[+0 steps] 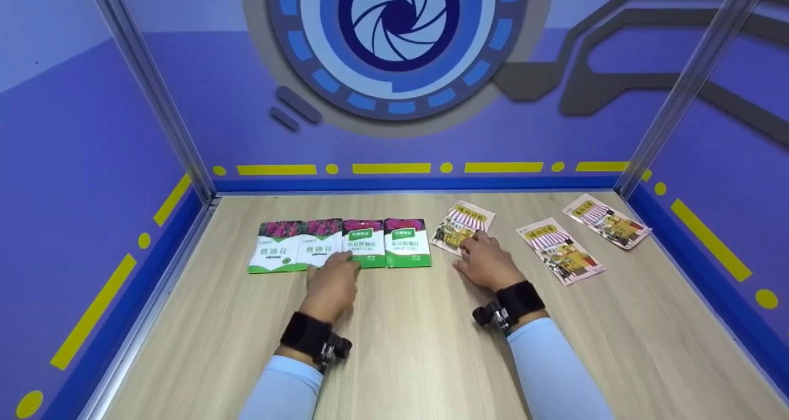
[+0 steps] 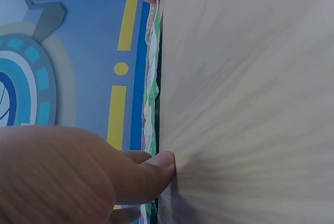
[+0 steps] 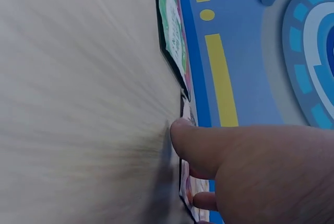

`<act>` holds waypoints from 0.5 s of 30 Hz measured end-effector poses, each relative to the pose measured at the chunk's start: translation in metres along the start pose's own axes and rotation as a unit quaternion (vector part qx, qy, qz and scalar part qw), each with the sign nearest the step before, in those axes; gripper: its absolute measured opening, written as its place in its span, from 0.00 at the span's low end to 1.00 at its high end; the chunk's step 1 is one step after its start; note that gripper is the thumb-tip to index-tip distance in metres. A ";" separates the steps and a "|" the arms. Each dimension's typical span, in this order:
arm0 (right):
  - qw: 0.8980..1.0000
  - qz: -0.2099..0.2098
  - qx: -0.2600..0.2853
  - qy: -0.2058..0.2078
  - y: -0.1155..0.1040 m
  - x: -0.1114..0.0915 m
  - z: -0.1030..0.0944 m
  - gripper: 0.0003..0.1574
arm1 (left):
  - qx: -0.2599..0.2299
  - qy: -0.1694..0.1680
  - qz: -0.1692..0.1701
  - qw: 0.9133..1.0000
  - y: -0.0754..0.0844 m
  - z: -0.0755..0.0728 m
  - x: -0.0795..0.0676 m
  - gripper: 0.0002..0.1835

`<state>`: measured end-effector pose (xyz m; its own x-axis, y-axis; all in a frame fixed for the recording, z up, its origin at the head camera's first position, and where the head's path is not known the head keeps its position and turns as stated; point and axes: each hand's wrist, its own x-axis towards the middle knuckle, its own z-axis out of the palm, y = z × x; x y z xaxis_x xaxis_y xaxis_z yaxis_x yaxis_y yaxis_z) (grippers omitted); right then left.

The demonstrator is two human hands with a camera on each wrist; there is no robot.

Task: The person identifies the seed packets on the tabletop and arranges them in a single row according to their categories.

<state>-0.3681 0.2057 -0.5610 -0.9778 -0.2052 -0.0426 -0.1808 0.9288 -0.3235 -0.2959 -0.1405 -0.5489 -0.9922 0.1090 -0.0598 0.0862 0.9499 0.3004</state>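
Four seed packets lie side by side on the table, two mostly white packets [image 1: 271, 247] [image 1: 317, 243] at the left and two green-and-white packets [image 1: 365, 242] [image 1: 407, 243] at the right, all with flower pictures on top. My left hand [image 1: 333, 285] rests with its fingertips on the lower edges of the middle two, thumb down by the table in the left wrist view. A pink packet with a striped awning picture [image 1: 463, 222] lies tilted right of the row. My right hand [image 1: 488, 263] touches its lower right part with the fingers, the thumb close by its near corner.
Two more pink awning packets [image 1: 562, 251] [image 1: 607, 221] lie askew at the right. The wooden table [image 1: 419, 346] ends at a blue back wall [image 1: 394, 142], with side panels left and right. Each wrist wears a black strap with a small camera [image 1: 336, 348].
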 end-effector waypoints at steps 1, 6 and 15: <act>1.000 -0.004 0.003 0.006 0.002 -0.002 0.000 0.31 | -0.001 -0.001 0.001 1.000 0.001 0.000 0.000 0.28; 0.999 -0.033 0.012 0.029 0.011 -0.008 -0.003 0.16 | -0.003 -0.006 0.002 1.000 0.005 0.002 0.004 0.28; 0.997 -0.061 0.023 0.049 0.009 -0.009 -0.002 0.07 | -0.005 0.002 0.013 1.000 -0.001 0.001 0.003 0.25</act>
<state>-0.3610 0.2166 -0.5616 -0.9548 -0.2827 0.0921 -0.2966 0.8830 -0.3639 -0.2985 -0.1408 -0.5506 -0.9900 0.1321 -0.0489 0.1106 0.9441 0.3105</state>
